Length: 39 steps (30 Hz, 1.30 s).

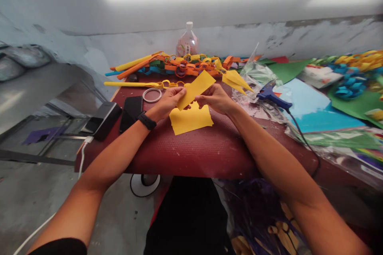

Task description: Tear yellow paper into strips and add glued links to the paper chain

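Observation:
A yellow paper rectangle (199,87) is held up at a slant over the table between my hands. My left hand (172,101) is closed on its lower left end, thumb on top. My right hand (217,97) is closed at its right edge, fingers curled against the sheet; the fingertips are partly hidden. Below both hands lies a small stack of yellow paper (191,121), its sheets slightly fanned. Just beyond my right hand are folded pointed yellow paper pieces (236,79). A yellow paper chain with a rolled stick (128,84) lies past my left hand.
Orange paper chains (179,67) lie at the back before a plastic bottle (187,44). On the right are a blue glue gun (273,96) with its cord and blue sheets (317,107). A tape ring (152,95), phone (131,113) and dark box (103,119) sit left.

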{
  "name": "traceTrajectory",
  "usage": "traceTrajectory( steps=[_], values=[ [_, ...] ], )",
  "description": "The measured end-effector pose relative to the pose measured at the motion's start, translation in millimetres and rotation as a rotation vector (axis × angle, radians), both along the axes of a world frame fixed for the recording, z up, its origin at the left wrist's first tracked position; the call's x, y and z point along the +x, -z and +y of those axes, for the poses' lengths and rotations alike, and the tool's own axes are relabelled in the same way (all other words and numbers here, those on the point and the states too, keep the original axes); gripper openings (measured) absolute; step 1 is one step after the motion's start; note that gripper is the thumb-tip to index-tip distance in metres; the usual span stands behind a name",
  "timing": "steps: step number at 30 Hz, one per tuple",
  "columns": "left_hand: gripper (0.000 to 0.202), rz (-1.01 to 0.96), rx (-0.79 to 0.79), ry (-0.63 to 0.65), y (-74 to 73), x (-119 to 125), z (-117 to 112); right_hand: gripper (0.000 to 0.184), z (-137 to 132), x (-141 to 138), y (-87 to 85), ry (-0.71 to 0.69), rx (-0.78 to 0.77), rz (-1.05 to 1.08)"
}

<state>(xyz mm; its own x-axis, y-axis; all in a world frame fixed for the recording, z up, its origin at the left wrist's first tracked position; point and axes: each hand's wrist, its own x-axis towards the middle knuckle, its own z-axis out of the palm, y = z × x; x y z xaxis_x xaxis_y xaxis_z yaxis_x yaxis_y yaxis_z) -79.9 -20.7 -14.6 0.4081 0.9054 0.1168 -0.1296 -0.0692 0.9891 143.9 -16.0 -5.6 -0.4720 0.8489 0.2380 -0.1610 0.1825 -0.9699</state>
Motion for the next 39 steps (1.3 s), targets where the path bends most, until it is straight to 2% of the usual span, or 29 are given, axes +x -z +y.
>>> traceTrajectory(
  steps=[4, 8, 14, 20, 24, 29, 39],
  values=[
    [0.052, 0.041, 0.02, 0.02, -2.7, -1, -2, 0.043, -2, -1, -0.9, 0.017, 0.007, 0.001],
    [0.055, 0.104, 0.082, 0.053, -4.8, 0, -6, 0.049, -3, -6, -1.0, 0.097, 0.028, -0.037],
    [0.069, 0.128, 0.177, 0.137, -5.9, 4, -11, 0.055, -3, -11, -0.1, 0.208, 0.077, -0.071],
    [0.061, 0.121, 0.224, 0.113, -12.5, 5, -15, 0.056, -4, -13, 1.3, 0.273, 0.087, -0.046],
    [0.059, 0.091, 0.206, 0.129, -13.0, 5, -14, 0.058, -3, -12, -0.2, 0.248, 0.061, -0.001],
    [0.065, 0.068, 0.145, 0.079, -12.4, 2, -13, 0.051, 0, -7, -3.4, 0.157, 0.031, 0.06],
    [0.06, 0.042, 0.18, -0.004, -5.2, 1, -8, 0.055, -1, -6, -8.4, 0.186, 0.055, 0.087]
  ],
)
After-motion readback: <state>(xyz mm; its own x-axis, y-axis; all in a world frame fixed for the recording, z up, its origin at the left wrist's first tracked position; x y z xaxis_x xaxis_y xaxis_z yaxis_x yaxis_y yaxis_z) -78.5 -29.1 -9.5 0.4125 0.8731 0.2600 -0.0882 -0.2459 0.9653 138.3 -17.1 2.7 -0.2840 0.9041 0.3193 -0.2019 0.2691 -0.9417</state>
